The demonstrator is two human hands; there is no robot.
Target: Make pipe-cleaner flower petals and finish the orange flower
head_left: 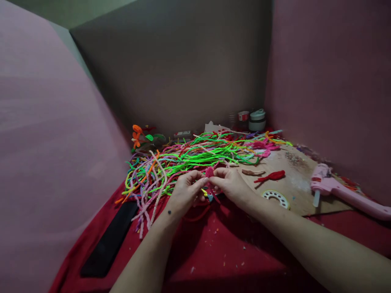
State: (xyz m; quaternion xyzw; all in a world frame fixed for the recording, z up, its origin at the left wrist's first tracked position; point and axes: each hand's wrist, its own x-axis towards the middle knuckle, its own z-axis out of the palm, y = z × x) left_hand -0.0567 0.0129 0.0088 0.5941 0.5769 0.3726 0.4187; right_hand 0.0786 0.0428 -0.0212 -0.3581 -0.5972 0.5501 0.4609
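Note:
My left hand point(186, 192) and my right hand point(231, 186) meet at the centre, fingers pinched together on a small pink fuzzy pipe-cleaner piece point(209, 172). A red strand point(214, 195) hangs down from it between the hands. Just behind the hands lies a big tangled heap of pipe cleaners point(189, 160), mostly neon green with pink, orange and purple ones. Both forearms reach in from the bottom edge over a red cloth point(214, 248).
A wooden board point(301, 183) at the right carries a red twisted pipe-cleaner piece point(271, 176), a white ring-shaped disc point(276, 198) and a pink glue gun point(342, 191). Small jars point(257, 119) stand at the back. An orange pipe-cleaner flower point(139, 136) sits back left. A black strip point(111, 238) lies front left. Pink walls close both sides.

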